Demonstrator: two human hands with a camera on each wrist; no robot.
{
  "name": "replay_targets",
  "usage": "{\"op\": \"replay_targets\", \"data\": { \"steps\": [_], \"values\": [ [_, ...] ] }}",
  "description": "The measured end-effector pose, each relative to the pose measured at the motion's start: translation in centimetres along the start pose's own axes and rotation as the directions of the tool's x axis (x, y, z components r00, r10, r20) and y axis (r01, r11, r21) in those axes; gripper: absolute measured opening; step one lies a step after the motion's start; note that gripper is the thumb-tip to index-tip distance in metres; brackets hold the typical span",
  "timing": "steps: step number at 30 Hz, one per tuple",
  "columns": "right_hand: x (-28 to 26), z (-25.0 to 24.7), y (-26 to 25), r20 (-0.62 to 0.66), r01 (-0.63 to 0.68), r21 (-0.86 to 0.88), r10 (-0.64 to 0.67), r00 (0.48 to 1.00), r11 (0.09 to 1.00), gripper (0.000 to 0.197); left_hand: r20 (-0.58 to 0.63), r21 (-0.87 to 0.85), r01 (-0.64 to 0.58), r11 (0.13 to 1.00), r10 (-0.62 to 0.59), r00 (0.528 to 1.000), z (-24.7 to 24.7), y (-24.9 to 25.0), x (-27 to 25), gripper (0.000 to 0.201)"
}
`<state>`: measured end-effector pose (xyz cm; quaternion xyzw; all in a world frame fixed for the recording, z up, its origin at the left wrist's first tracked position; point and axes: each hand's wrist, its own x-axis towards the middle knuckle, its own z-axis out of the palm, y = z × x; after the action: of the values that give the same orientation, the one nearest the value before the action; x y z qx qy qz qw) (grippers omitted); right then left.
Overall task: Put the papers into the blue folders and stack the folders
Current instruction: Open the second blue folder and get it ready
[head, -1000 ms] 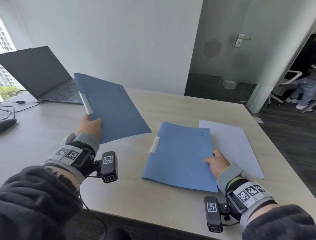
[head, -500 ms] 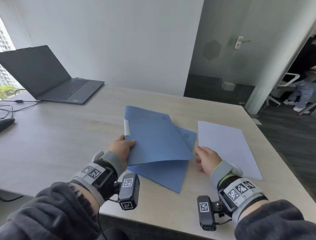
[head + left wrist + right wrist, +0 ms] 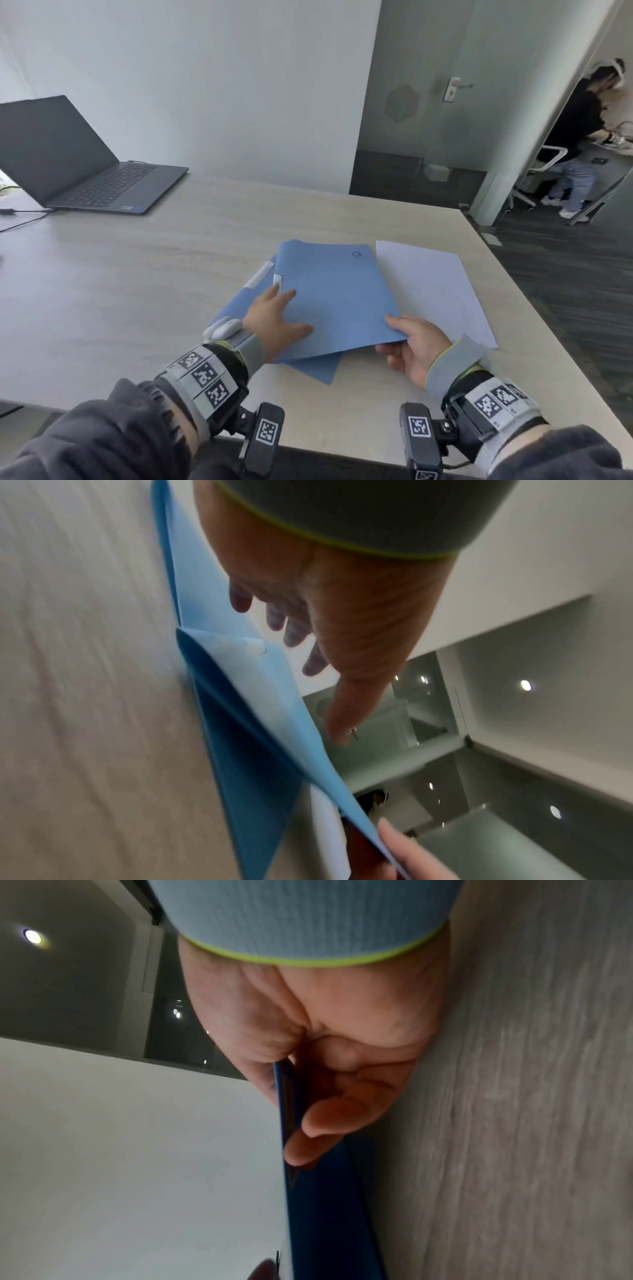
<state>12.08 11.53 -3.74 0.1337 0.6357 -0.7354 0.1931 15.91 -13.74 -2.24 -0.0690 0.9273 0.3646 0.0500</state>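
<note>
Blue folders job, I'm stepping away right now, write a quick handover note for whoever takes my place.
Left hand: flat, fingers straight, pressing on the top folder.
Right hand: pinching that folder's near right corner, thumb on top.
The top folder lies skewed on the bottom folder, near the table front edge.
White paper lies loose on the table, right of the folders.
Done: folders one on the other.
Left: file the loose paper, square up the stack.
</note>
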Motion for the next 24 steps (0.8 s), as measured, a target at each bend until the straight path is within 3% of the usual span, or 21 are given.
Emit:
{"op": "replay_targets", "data": {
  "steps": [3,5,8,13,16,19,20,22,24],
  "values": [
    [-0.3,0.4,0.2,0.017,-0.001,0.002,0.001,1.0,1.0,0.013,0.14,0.32,-0.105,0.941,0.062,0.988,1.2,0.7,-1.1,0.103],
    [-0.5,0.6,0.2,0.02,-0.005,0.004,0.005,1.0,1.0,0.014,0.157,0.405,-0.141,0.904,0.083,0.984,1.6,0.7,-1.2,0.103],
    [-0.8,0.8,0.1,0.014,-0.03,0.005,0.03,0.999,1.0,0.021,0.14,0.4,-0.173,0.9,0.127,0.982,1.2,0.2,-0.7,0.088],
    [-0.7,0.3,0.1,0.025,-0.074,0.007,0.074,0.997,0.997,0.07,0.176,0.354,-0.19,0.916,0.134,0.975,-0.2,-0.8,-1.0,0.087],
    [-0.6,0.1,0.2,-0.019,-0.037,0.031,0.037,0.999,0.999,0.067,0.137,0.238,-0.114,0.965,0.082,0.987,-1.0,-1.5,-1.2,0.082],
    [-0.4,0.0,0.4,-0.094,0.078,0.009,-0.077,0.993,0.997,0.035,0.019,-0.018,-0.105,0.994,0.105,0.994,-1.2,-2.2,-1.7,0.051],
    [-0.5,0.0,0.3,-0.098,0.125,-0.06,-0.13,0.987,0.99,0.026,-0.047,-0.12,-0.106,0.987,0.101,0.994,-1.2,-2.4,-1.8,0.04],
    [-0.4,0.3,0.4,-0.061,0.19,-0.243,-0.211,0.976,0.951,0.034,-0.186,-0.296,-0.088,0.951,0.033,0.982,-1.2,-3.0,-2.0,0.027],
    [0.0,0.4,0.7,-0.017,0.202,-0.413,-0.229,0.973,0.888,0.036,-0.256,-0.477,-0.055,0.877,-0.078,0.964,-1.2,-4.1,-1.9,0.034]
  ]
}}
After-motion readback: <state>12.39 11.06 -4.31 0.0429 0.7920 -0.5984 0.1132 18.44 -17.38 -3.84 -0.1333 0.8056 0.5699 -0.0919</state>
